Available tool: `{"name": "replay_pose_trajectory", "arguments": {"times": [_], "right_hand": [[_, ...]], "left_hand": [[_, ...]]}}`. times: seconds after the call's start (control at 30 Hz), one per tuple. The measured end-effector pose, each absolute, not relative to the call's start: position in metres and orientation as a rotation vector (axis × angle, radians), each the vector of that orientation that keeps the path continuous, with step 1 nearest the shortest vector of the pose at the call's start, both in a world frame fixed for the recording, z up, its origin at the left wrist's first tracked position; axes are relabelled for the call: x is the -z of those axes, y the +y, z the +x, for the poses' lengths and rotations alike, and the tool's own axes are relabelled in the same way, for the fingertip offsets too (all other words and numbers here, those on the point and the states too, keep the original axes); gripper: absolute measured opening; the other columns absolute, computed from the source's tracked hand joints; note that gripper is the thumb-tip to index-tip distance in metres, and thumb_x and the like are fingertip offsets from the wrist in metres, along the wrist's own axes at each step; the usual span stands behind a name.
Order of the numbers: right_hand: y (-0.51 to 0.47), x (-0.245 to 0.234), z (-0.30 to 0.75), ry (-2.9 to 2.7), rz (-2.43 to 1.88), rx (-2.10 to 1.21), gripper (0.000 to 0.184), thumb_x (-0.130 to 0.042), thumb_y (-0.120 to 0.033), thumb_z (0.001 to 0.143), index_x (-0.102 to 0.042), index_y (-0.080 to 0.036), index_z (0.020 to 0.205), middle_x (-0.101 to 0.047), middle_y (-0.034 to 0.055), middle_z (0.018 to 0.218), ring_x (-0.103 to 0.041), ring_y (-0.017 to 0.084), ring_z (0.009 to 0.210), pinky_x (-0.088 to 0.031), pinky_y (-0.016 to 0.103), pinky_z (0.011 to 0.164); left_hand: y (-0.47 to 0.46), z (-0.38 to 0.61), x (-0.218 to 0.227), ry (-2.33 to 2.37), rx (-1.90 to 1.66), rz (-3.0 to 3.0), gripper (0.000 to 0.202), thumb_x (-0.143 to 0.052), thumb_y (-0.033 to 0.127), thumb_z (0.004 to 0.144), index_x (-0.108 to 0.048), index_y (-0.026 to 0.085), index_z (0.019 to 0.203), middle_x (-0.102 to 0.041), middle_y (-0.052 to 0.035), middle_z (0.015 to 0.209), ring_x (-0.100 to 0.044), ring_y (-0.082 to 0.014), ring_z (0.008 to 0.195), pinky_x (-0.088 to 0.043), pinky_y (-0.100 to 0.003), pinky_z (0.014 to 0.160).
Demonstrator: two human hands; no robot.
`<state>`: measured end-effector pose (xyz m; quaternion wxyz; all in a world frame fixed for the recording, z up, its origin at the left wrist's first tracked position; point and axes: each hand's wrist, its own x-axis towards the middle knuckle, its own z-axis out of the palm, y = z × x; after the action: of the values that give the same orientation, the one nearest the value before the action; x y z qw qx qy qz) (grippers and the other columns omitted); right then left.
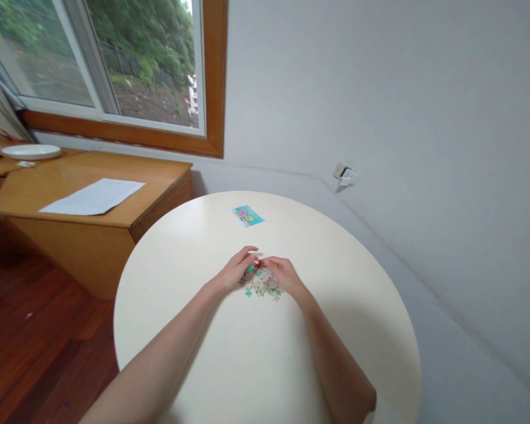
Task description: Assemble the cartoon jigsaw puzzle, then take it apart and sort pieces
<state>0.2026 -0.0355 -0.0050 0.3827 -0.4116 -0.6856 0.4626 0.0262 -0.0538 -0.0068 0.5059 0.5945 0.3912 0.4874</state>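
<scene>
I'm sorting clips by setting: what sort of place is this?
Probably a room in a home or similar lodging: a round table, a wooden desk and a curtained window facing trees.

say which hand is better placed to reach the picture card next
Probably the left hand: it is nearer the picture card, while the right hand sits farther off, beside the puzzle pieces.

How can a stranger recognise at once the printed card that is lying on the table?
Find the round white table near the wall. On it, look past the heap of puzzle pieces, toward the far edge. The card is the mostly turquoise rectangle with a colourful picture, one whole sheet, unlike the small loose pieces.
</scene>
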Motion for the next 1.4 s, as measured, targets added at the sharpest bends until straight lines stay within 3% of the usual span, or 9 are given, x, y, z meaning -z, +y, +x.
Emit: {"name": "replay_pose_trajectory", "arguments": {"times": [0.2,0.5,0.7,0.93,1.13,1.4], "right_hand": [[-0.038,-0.005,0.213,-1.566,-0.985,-1.463,0.03,-0.07,-0.046,0.067,-0.072,-0.017,0.074,-0.073,0.0066,0.082,-0.067,0.024,0.087,-0.047,0.041,0.091],[-0.037,-0.005,0.225,-1.253,-0.91,-1.577,0.034,-0.074,-0.047,0.063,-0.067,-0.018,0.078,-0.072,0.0071,0.079,-0.068,0.022,0.083,-0.049,0.041,0.089],[-0.033,0.003,0.221,-1.403,-1.037,-1.399,0.034,-0.075,-0.043,0.059,-0.067,-0.017,0.079,-0.069,0.0046,0.075,-0.066,0.019,0.077,-0.051,0.036,0.079],[-0.034,0.003,0.226,-1.843,-1.21,-0.95,0.022,-0.071,-0.037,0.063,-0.067,-0.016,0.068,-0.063,0.0028,0.071,-0.057,0.015,0.067,-0.046,0.029,0.065],[-0.035,-0.005,0.236,-2.112,-1.193,-0.905,0.02,-0.074,-0.035,0.062,-0.071,-0.018,0.072,-0.065,0.0039,0.078,-0.056,0.015,0.073,-0.044,0.028,0.069],[-0.035,-0.006,0.236,-2.093,-1.149,-1.016,0.018,-0.073,-0.035,0.063,-0.068,-0.018,0.066,-0.066,0.002,0.074,-0.056,0.016,0.073,-0.041,0.029,0.071]], "left_hand": [[-0.057,0.028,0.0,0.797,-1.129,1.135,0.052,-0.062,0.06,0.074,-0.056,0.019,0.106,-0.064,-0.0051,0.093,-0.062,-0.0161,0.079,-0.044,-0.028,0.077],[-0.064,0.028,-0.015,0.701,-0.965,0.986,0.046,-0.065,0.055,0.072,-0.057,0.017,0.096,-0.067,-0.0087,0.094,-0.065,-0.0187,0.086,-0.046,-0.033,0.088],[-0.056,0.025,-0.012,1.11,-1.159,1.479,0.034,-0.057,0.045,0.076,-0.06,0.013,0.086,-0.066,-0.007,0.079,-0.062,-0.0162,0.072,-0.048,-0.03,0.072],[-0.06,0.017,-0.013,1.224,-0.949,1.811,0.015,-0.06,0.029,0.066,-0.064,0.015,0.068,-0.057,-0.0007,0.063,-0.048,-0.0124,0.057,-0.037,-0.024,0.055],[-0.064,0.015,-0.017,1.222,-0.757,1.96,0.017,-0.069,0.026,0.056,-0.068,0.019,0.072,-0.056,0.0013,0.064,-0.048,-0.0133,0.059,-0.036,-0.022,0.055],[-0.063,0.016,-0.016,1.225,-0.764,1.963,0.008,-0.067,0.021,0.058,-0.065,0.019,0.065,-0.055,0.0027,0.058,-0.046,-0.0119,0.056,-0.036,-0.021,0.053]]}}
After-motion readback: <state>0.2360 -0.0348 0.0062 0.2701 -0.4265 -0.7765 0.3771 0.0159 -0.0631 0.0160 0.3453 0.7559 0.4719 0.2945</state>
